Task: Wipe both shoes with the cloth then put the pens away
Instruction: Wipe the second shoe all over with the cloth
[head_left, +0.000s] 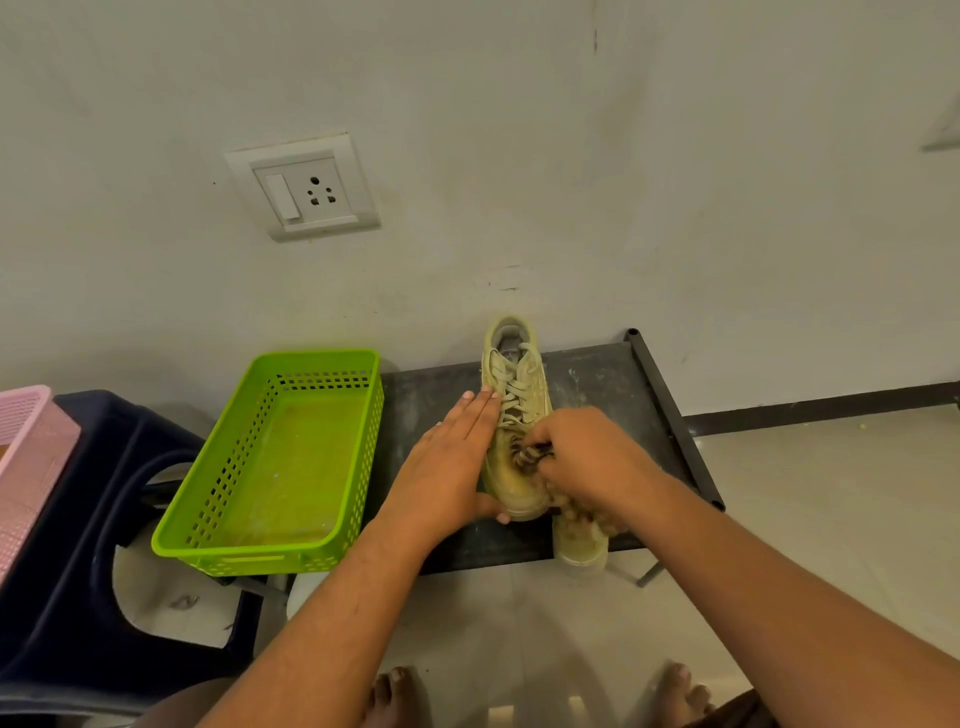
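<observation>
Second shoe (579, 543) was largely covered by the right wrist; only its toe was seen, overhanging the front edge of the black rack (667, 400). Cloth (529, 457) was mostly hidden inside the right hand (587, 457) (only a dark striped bunch showed), fingers curled round it, pressed on the laced shoe (517, 405) mid-rack. Left hand (452, 462) was laid flat along that shoe's left side, fingers straight, thumb at the toe. Green basket (270, 462) was noted at the left edge.
</observation>
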